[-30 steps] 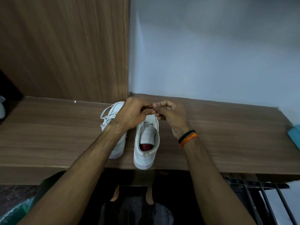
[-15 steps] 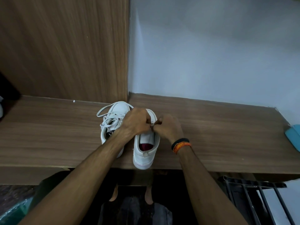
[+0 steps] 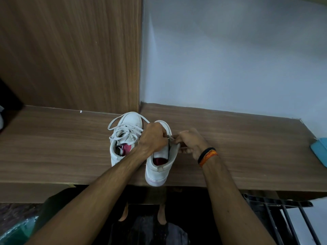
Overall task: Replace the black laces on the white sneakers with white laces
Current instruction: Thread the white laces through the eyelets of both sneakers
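Two white sneakers stand side by side on the wooden shelf (image 3: pixel 247 147), heels toward me. The left sneaker (image 3: pixel 122 138) carries a loose white lace (image 3: pixel 123 129) looped over its top. The right sneaker (image 3: pixel 159 167) has its heel hanging over the shelf's front edge. My left hand (image 3: pixel 154 137) is curled over the right sneaker's top and pinches a white lace end (image 3: pixel 170 138). My right hand (image 3: pixel 191 142) sits just right of that shoe, fingers curled on the same lace. The eyelets are hidden under my hands.
A wooden panel (image 3: pixel 70 50) rises behind the left half of the shelf, a pale wall (image 3: pixel 230 59) behind the right. A blue object (image 3: pixel 319 151) lies at the shelf's right end. A dark metal rack (image 3: pixel 283 218) stands below right. My feet show under the shelf.
Both hands came down from above the toe onto the right sneaker, then my right hand drew away to the right with the lace. The left sneaker's lace is now in full view.
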